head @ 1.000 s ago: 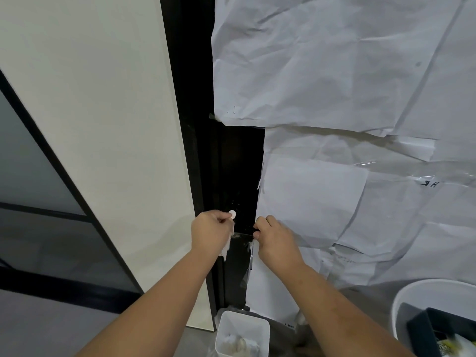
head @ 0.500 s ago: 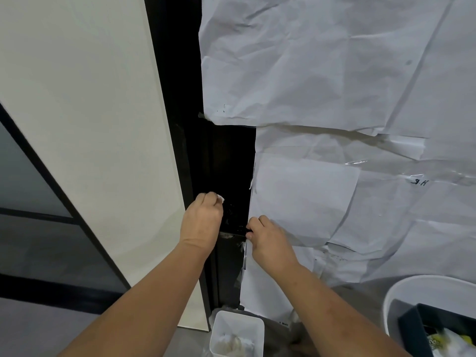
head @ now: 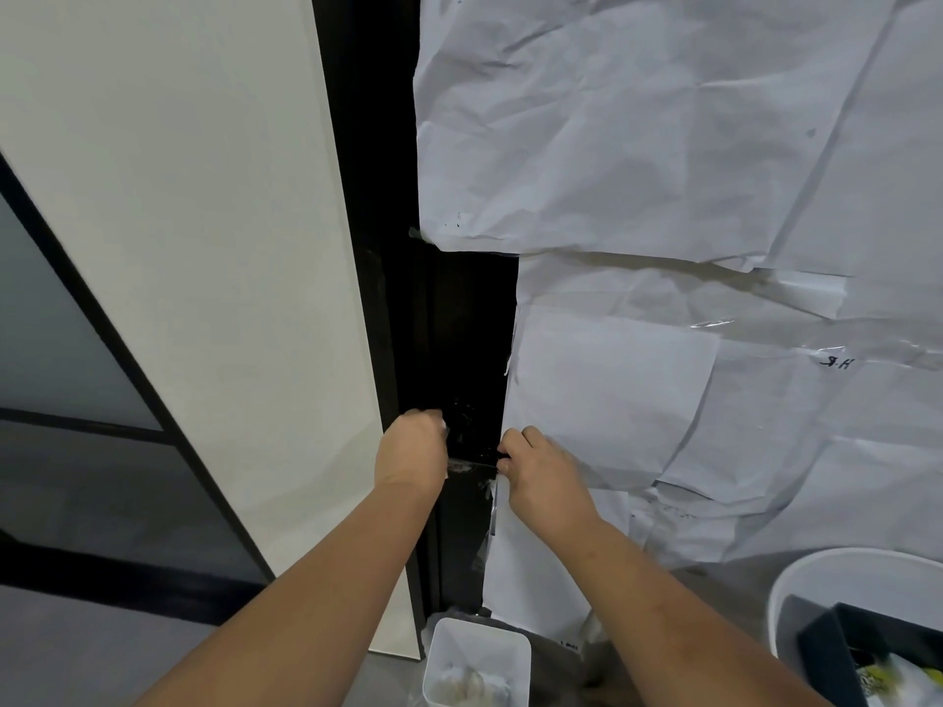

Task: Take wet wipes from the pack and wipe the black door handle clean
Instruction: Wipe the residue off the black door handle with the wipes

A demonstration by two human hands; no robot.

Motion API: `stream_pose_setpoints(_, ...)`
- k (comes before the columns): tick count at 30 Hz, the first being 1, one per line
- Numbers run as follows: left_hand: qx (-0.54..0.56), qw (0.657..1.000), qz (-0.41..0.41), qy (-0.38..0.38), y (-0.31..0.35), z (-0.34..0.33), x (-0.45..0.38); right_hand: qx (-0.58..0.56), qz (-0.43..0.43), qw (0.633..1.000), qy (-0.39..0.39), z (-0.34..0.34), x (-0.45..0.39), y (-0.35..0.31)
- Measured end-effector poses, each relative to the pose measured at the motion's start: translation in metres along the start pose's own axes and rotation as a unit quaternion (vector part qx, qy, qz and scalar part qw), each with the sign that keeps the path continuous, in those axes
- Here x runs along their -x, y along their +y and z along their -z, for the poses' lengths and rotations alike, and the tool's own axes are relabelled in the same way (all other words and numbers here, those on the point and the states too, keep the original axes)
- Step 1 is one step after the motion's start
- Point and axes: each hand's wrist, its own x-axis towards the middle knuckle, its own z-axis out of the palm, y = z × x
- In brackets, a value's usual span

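The black door handle [head: 472, 454] sits on a dark strip of door between a pale wall panel and taped white paper. My left hand [head: 411, 446] is curled against the handle's left end, with only a sliver of white wet wipe [head: 445, 427] showing past its fingers. My right hand [head: 536, 469] pinches the handle's right tip with fingers and thumb. The wipe pack is not clearly visible.
Crumpled white paper sheets [head: 663, 196] cover the door to the right. On the floor below stands a small white bin [head: 477, 660] holding used wipes. A white round tub [head: 837, 579] with a dark box inside is at the lower right.
My left hand moved up along the handle's left end and the wipe is now almost hidden inside it. My right hand has kept its pinch on the handle's tip.
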Motion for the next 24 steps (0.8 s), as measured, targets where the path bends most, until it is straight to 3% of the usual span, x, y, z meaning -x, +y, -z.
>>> stream_pose_setpoints(2,0.031,0.999,0.014,0.012,-0.008,-0.005,0.002,0.002,-0.001,1.000,-0.004,0.000,0.000,0.001)
stream_pose_setpoints(7,0.137,0.980,0.047,0.138,0.005,-0.001,0.006,0.006,0.000,1.000,-0.005,-0.001,0.000,0.002)
stream_pose_setpoints(12,0.159,0.967,-0.013,0.197,0.006,-0.006,0.004,0.006,0.006,1.000,0.007,-0.003,0.000,0.003)
stream_pose_setpoints(20,0.096,0.979,-0.049,0.174,0.010,-0.011,-0.012,0.010,0.009,1.000,0.015,-0.009,-0.001,0.006)
stream_pose_setpoints(24,0.111,0.985,0.007,0.133,0.012,-0.006,-0.011,0.009,0.004,1.000,0.011,-0.008,-0.001,0.005)
